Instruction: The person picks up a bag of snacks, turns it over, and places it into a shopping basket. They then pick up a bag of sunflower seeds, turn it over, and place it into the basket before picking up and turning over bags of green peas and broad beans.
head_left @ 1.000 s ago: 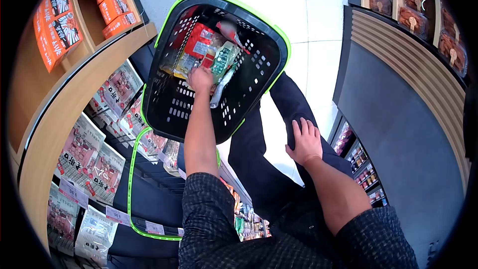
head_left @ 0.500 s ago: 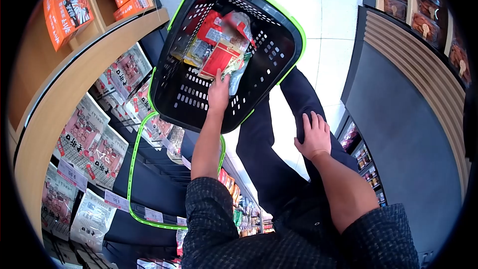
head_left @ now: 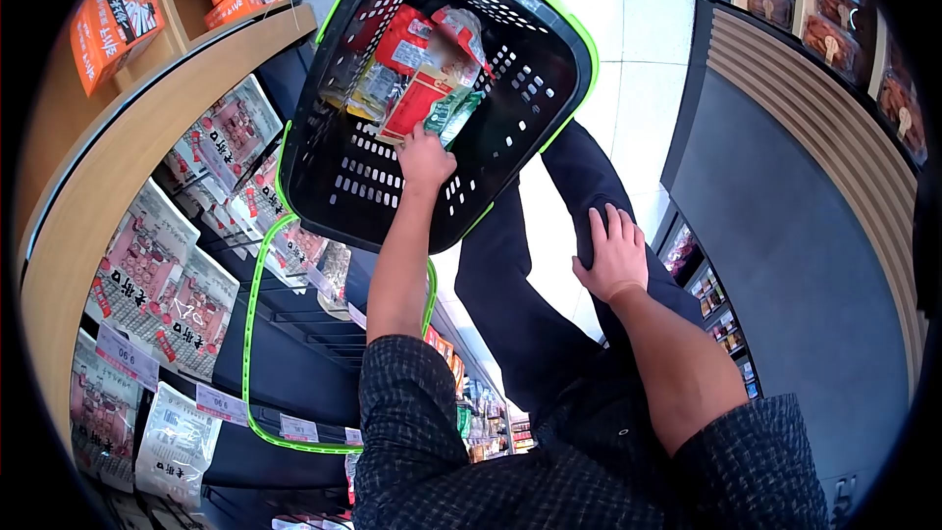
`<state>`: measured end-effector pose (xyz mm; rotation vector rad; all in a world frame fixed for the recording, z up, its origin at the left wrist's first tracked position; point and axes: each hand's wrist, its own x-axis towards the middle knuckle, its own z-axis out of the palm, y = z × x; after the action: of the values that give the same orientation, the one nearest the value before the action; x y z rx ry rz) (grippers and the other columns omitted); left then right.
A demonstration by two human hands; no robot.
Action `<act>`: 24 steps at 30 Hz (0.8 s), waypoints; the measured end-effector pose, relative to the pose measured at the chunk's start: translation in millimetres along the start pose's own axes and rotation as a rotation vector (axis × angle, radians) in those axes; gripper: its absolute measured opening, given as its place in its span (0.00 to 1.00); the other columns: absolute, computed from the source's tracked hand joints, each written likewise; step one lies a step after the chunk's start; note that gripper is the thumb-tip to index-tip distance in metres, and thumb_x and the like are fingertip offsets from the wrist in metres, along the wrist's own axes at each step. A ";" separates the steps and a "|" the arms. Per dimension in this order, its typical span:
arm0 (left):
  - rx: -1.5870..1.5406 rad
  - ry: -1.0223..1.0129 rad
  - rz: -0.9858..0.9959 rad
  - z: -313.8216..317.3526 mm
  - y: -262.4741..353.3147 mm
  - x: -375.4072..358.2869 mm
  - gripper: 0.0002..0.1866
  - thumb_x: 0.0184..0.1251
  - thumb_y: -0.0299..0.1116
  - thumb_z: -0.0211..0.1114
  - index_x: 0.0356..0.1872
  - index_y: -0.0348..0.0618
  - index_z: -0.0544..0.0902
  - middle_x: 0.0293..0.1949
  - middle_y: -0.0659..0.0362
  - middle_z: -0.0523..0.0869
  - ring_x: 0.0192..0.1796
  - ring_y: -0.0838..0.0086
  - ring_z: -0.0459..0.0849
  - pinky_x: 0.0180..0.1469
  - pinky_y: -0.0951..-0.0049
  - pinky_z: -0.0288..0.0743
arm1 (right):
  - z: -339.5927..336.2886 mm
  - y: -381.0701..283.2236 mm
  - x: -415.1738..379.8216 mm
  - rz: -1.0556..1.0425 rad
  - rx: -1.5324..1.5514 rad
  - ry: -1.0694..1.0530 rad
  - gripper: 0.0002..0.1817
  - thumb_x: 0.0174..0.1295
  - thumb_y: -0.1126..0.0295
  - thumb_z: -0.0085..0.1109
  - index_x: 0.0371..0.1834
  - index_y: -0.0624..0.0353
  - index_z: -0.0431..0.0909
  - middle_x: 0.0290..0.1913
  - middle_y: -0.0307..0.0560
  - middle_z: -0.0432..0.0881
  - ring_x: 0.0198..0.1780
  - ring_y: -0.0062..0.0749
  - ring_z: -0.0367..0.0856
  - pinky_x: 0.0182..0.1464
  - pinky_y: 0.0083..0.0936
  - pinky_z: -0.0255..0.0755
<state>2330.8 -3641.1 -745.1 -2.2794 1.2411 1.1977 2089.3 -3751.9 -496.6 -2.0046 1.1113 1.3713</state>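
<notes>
Nearest the camera: both forearms in dark checked sleeves, at 6 o'clock in the head view. Right hand (head_left: pixel 615 253) lies flat on the right thigh, at about 3 o'clock from frame centre, fingers spread slightly, holding nothing. Trousers are dark blue.

Left hand (head_left: pixel 424 159) reaches up to 12 o'clock, into the black basket (head_left: pixel 345 186) with bright green rim. Its fingers are closed on the near edge of a red packet (head_left: pixel 416 104); how much of the packet they wrap I cannot tell. The packet lies tilted among the other goods in the basket.

Basket contents, beyond the red packet: a green packet (head_left: pixel 454 114) just beside it at 3 o'clock, touching; a yellowish clear packet (head_left: pixel 371 90) at 9 o'clock; a second red pack (head_left: pixel 404 35) farther back; a clear bag (head_left: pixel 461 27) at the far side. A green basket handle (head_left: pixel 251 334) hangs down at 7 o'clock.

Farther out: shelf packets (head_left: pixel 147 265) at 8 o'clock, orange boxes (head_left: pixel 118 15) at 10 o'clock, trays (head_left: pixel 834 39) at 2 o'clock.
</notes>
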 end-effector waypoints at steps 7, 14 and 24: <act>-0.187 0.285 0.088 27.5 -34.5 13.0 0.05 0.56 0.26 0.61 0.26 0.37 0.83 0.32 0.49 0.85 0.37 0.52 0.84 0.43 0.58 0.77 | 1.8 -5.0 -0.1 -0.017 0.016 0.073 0.43 0.53 0.50 0.61 0.71 0.54 0.57 0.70 0.54 0.59 0.71 0.47 0.56 0.71 0.40 0.49; -0.540 0.520 -0.051 -57.3 -65.5 -76.9 0.08 0.60 0.30 0.62 0.33 0.35 0.85 0.35 0.48 0.85 0.37 0.52 0.84 0.43 0.60 0.77 | -3.5 -7.5 -6.8 -0.006 0.066 0.072 0.43 0.51 0.52 0.65 0.70 0.55 0.58 0.70 0.54 0.60 0.70 0.48 0.57 0.69 0.40 0.54; -0.980 0.695 -0.210 -209.0 -4.9 -313.4 0.07 0.58 0.27 0.66 0.33 0.32 0.84 0.33 0.52 0.85 0.33 0.67 0.84 0.39 0.73 0.76 | -41.7 -10.5 -27.3 -0.424 0.918 -0.043 0.35 0.61 0.51 0.61 0.65 0.63 0.65 0.57 0.53 0.75 0.61 0.46 0.72 0.63 0.32 0.64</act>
<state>2356.5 -3583.3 -373.8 -3.6532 0.5330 1.0934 2115.7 -3767.2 -455.9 -1.3898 0.9607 0.5175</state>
